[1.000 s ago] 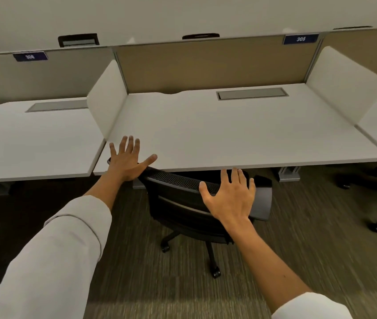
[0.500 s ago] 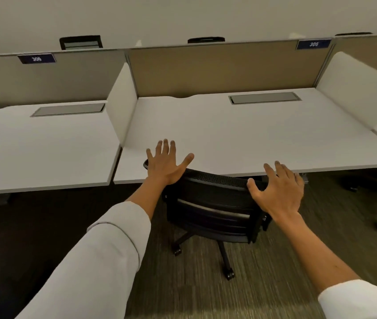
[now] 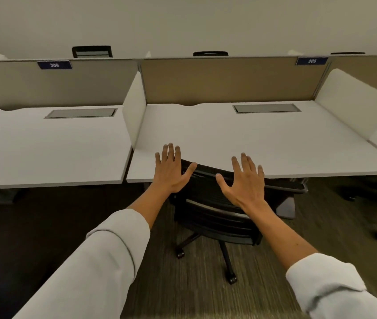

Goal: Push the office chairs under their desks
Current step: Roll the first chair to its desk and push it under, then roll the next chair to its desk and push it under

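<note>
Since half a second ago the right hand [image 3: 244, 180] has slid in from the backrest's right corner toward its middle, and the left hand [image 3: 171, 172] has stayed at the left corner; the chair [image 3: 215, 217] sits a little deeper under the desk edge.

Head view: a white tabletop [image 3: 263, 139] fills the centre, with a grey cable hatch [image 3: 267, 108] at 1 o'clock and a white side divider [image 3: 134, 111] at 11 o'clock parting it from the neighbouring tabletop [image 3: 45, 146] at 9 o'clock. A beige back screen [image 3: 229, 81] carries a blue label reading 305 [image 3: 311, 61]; the next label [image 3: 54, 65] is blurred. The floor is striped grey-brown carpet [image 3: 206, 284].

The chair is black, with a mesh-topped backrest, castored legs and an armrest [image 3: 293, 186] at 3 o'clock. Its backrest top is tucked just beneath the tabletop's front edge, the base out on the carpet. Both hands are flat and spread, fingers straight, palms against the backrest top, gripping nothing.
</note>
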